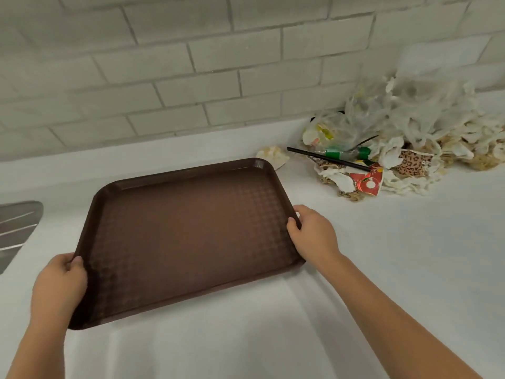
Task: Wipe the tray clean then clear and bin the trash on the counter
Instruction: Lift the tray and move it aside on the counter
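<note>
Fingers (299, 212) of the right hand (311, 231) and the left hand (58, 280) are clamped on opposite edges of the brown tray (185, 236), held at the white counter (382, 255). Trash (382, 149) is heaped near its far right corner against a grey tiled wall (191, 64), and a metal sink (16, 228) is seen at the left

Both bare forearms reach in from the near side, spread wide. Left hand (58, 285) grips the left short edge of the tray (185, 228), thumb tip on the rim. Right hand (311, 231) grips the right short edge, thumb over the rim, fingers curled round the outside. Right forearm angles inward.
</note>
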The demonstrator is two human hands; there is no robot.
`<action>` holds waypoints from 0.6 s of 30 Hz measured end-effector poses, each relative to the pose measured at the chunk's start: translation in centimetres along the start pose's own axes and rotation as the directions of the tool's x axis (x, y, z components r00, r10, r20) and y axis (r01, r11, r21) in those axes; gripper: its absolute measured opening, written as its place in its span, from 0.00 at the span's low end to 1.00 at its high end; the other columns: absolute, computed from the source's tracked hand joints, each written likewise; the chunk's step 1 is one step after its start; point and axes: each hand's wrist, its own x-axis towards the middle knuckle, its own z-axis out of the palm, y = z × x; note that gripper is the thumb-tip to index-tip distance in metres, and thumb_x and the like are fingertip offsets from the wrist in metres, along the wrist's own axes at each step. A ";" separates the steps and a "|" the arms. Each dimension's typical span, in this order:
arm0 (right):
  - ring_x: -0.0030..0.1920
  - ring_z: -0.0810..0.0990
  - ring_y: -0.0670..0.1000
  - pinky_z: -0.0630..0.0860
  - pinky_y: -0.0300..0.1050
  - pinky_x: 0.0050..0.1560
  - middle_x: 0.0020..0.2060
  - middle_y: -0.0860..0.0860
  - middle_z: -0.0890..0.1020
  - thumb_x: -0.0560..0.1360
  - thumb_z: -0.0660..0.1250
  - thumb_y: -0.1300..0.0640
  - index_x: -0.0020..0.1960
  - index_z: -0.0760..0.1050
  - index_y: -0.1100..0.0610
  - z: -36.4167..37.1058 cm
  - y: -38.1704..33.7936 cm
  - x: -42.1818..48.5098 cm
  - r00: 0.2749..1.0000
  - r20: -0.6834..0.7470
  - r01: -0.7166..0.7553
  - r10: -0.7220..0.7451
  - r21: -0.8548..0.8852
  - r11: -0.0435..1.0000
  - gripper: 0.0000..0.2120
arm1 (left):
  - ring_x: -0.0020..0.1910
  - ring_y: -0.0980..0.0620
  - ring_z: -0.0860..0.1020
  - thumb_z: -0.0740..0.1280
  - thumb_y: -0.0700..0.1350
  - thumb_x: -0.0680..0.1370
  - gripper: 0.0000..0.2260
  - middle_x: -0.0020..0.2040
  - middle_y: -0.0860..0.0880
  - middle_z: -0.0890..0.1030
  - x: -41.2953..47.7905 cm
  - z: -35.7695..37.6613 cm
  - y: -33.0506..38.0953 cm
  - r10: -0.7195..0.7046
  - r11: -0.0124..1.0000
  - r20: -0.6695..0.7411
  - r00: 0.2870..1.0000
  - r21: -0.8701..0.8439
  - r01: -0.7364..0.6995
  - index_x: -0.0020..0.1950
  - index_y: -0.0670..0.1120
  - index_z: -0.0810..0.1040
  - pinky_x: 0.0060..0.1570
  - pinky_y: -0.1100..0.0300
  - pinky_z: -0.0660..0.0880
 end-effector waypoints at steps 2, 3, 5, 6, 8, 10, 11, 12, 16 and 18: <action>0.48 0.80 0.53 0.74 0.44 0.45 0.51 0.52 0.81 0.79 0.57 0.52 0.64 0.73 0.54 1.4 -1.6 1.4 1.000 0.008 0.017 -0.017 -0.035 0.999 0.16 | 0.52 0.34 0.77 0.57 0.49 0.79 0.14 0.56 0.37 0.79 2.1 0.0 -0.5 -0.016 1.000 0.004 1.000 0.009 0.016 0.61 0.46 0.74 0.55 0.38 0.73; 0.47 0.79 0.54 0.74 0.44 0.44 0.50 0.52 0.81 0.79 0.57 0.52 0.62 0.73 0.54 1.9 -2.3 2.1 1.000 0.014 0.023 -0.023 -0.056 0.998 0.15 | 0.53 0.33 0.76 0.57 0.48 0.80 0.15 0.57 0.37 0.78 2.5 0.0 -0.2 -0.009 1.000 0.010 1.000 0.011 0.009 0.62 0.44 0.74 0.56 0.39 0.73; 0.45 0.79 0.55 0.76 0.46 0.44 0.48 0.53 0.81 0.78 0.56 0.52 0.58 0.74 0.55 3.0 -3.2 3.5 0.999 0.023 0.027 -0.024 -0.099 0.995 0.13 | 0.56 0.32 0.74 0.57 0.44 0.80 0.15 0.58 0.35 0.77 3.3 0.2 0.4 0.018 1.000 0.025 1.000 0.000 -0.018 0.63 0.40 0.73 0.57 0.41 0.71; 0.45 0.79 0.55 0.76 0.47 0.44 0.48 0.53 0.81 0.78 0.56 0.52 0.58 0.74 0.55 3.4 -3.5 4.1 0.999 0.027 0.022 -0.019 -0.115 0.993 0.13 | 0.56 0.32 0.74 0.57 0.43 0.80 0.15 0.58 0.34 0.77 3.8 0.5 0.6 0.035 0.999 0.033 0.999 -0.008 -0.035 0.63 0.38 0.73 0.58 0.42 0.70; 0.45 0.79 0.54 0.77 0.47 0.44 0.48 0.53 0.81 0.78 0.57 0.52 0.58 0.74 0.55 4.2 -3.8 5.3 0.999 0.038 0.004 0.001 -0.139 0.990 0.13 | 0.57 0.32 0.73 0.57 0.41 0.80 0.15 0.58 0.33 0.76 4.9 1.3 1.1 0.061 0.998 0.055 0.997 -0.007 -0.061 0.63 0.36 0.73 0.58 0.43 0.69; 0.46 0.79 0.54 0.77 0.46 0.44 0.48 0.53 0.81 0.78 0.57 0.52 0.58 0.74 0.55 4.7 -3.8 6.2 0.999 0.044 -0.017 0.025 -0.161 0.987 0.13 | 0.58 0.31 0.72 0.56 0.40 0.81 0.15 0.59 0.32 0.75 6.0 2.0 1.7 0.081 0.997 0.078 0.994 0.000 -0.081 0.63 0.34 0.72 0.58 0.43 0.68; 0.46 0.79 0.54 0.77 0.46 0.45 0.48 0.53 0.81 0.78 0.56 0.52 0.58 0.74 0.55 4.9 -3.7 6.5 0.998 0.043 -0.029 0.037 -0.171 0.985 0.13 | 0.59 0.31 0.72 0.56 0.40 0.81 0.15 0.59 0.32 0.75 6.4 2.4 2.1 0.090 0.996 0.084 0.992 0.002 -0.091 0.63 0.34 0.72 0.58 0.43 0.68; 0.46 0.79 0.54 0.77 0.47 0.45 0.48 0.53 0.81 0.78 0.56 0.52 0.58 0.74 0.55 5.1 -3.6 6.9 0.998 0.041 -0.040 0.048 -0.180 0.983 0.14 | 0.59 0.31 0.71 0.56 0.40 0.81 0.15 0.59 0.31 0.75 6.8 2.8 2.4 0.100 0.995 0.088 0.991 0.003 -0.100 0.63 0.33 0.72 0.58 0.43 0.68; 0.46 0.79 0.54 0.78 0.48 0.46 0.48 0.53 0.81 0.79 0.56 0.52 0.58 0.74 0.55 5.4 -2.9 7.9 0.996 0.030 -0.071 0.079 -0.205 0.976 0.13 | 0.58 0.31 0.72 0.56 0.39 0.81 0.14 0.59 0.31 0.75 7.8 4.5 4.0 0.125 0.992 0.105 0.987 0.002 -0.126 0.63 0.33 0.71 0.57 0.44 0.68; 0.45 0.79 0.55 0.77 0.47 0.45 0.47 0.53 0.81 0.79 0.56 0.52 0.57 0.74 0.55 5.3 -2.3 8.3 0.996 0.018 -0.078 0.083 -0.211 0.974 0.13 | 0.58 0.31 0.72 0.56 0.39 0.81 0.14 0.59 0.31 0.75 8.1 5.2 4.6 0.138 0.990 0.112 0.984 -0.003 -0.139 0.63 0.33 0.71 0.57 0.44 0.68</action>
